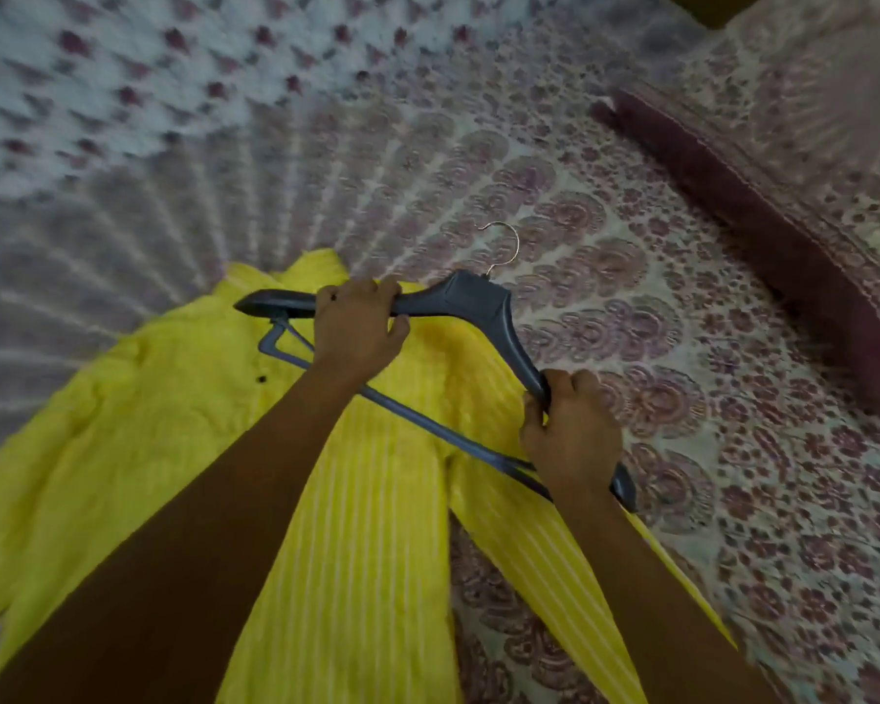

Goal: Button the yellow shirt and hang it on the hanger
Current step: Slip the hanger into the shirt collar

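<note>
A yellow shirt (174, 424) with thin white stripes lies spread on the patterned bedspread, collar towards the far side, one dark button showing on its left half. Above it I hold a dark grey plastic hanger (471, 299) with a metal hook pointing away from me. My left hand (359, 330) grips the hanger's left shoulder arm from above. My right hand (572, 434) is closed around the right shoulder arm near its end. The hanger is tilted, its right end nearer to me. My forearms hide much of the shirt's front.
The bedspread (656, 297) with a purple floral print covers the whole surface. A pillow with a maroon edge (763, 205) lies at the far right. The far left of the view is blurred.
</note>
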The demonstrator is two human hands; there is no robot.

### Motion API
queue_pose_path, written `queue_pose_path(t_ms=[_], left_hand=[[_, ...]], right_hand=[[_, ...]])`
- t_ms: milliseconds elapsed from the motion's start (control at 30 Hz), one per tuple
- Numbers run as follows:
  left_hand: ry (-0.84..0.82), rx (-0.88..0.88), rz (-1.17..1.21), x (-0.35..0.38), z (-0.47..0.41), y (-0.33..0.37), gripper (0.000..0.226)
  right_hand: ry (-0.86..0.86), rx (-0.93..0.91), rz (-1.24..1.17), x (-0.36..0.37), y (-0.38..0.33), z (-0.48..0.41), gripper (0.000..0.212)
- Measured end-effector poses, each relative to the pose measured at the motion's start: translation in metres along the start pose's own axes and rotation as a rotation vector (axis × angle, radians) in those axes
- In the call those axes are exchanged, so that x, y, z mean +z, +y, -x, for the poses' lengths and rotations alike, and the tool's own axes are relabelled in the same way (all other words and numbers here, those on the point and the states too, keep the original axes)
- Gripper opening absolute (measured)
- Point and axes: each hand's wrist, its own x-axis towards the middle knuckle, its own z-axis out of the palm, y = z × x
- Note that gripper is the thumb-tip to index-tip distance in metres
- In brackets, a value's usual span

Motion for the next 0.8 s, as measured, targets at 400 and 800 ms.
queue_pose_path(t_ms=[400,800], left_hand=[[-0.009,-0.320,0.356,-0.035,0.116,-0.239,0.032],[0.156,-0.579,0.268,-0.018,0.104,-0.339,0.027]], right_hand=[[0.036,-0.256,0.078,0.055,-0.192,0.047,0.025],[0.123,-0.027,0.041,0.125,-0.211,0.082,0.049]])
